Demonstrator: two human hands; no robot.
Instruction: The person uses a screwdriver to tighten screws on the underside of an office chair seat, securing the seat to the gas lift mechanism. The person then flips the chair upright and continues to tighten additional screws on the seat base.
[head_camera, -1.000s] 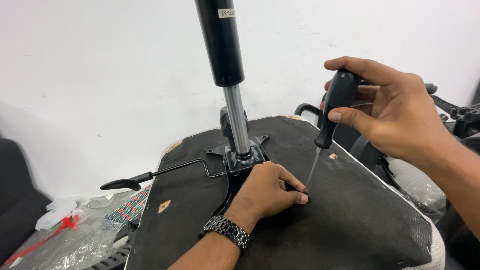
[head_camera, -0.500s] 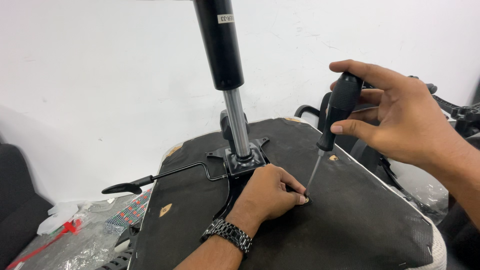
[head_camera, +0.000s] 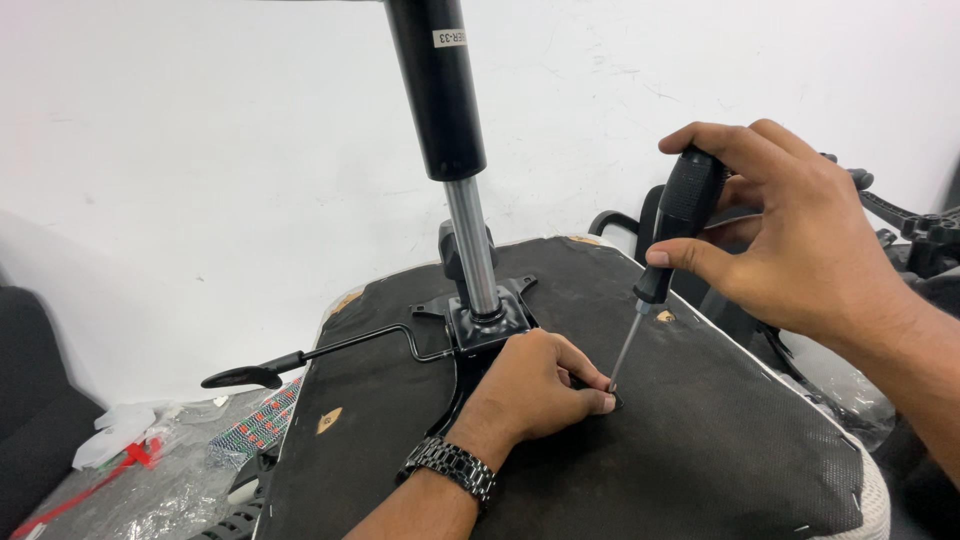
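An upturned office chair seat (head_camera: 720, 440) with a black fabric underside fills the lower view. A black metal mechanism plate (head_camera: 487, 325) is mounted on it, with a gas cylinder (head_camera: 450, 130) rising from it. My right hand (head_camera: 800, 240) grips the black handle of a screwdriver (head_camera: 670, 240), whose thin shaft slants down to the seat. My left hand (head_camera: 535, 385), with a metal watch at the wrist, rests on the plate's edge, fingertips pinched around the screwdriver tip. What the fingertips hold is too small to tell.
A black adjustment lever (head_camera: 300, 360) sticks out left from the mechanism. Clear plastic wrapping and red-patterned packaging (head_camera: 150, 470) lie on the floor at lower left. Black chair parts (head_camera: 920, 240) stand at the right edge. A white wall is behind.
My right hand and the screwdriver have shifted slightly right and more upright, the tip staying at my left fingertips. My left hand has kept its place on the plate.
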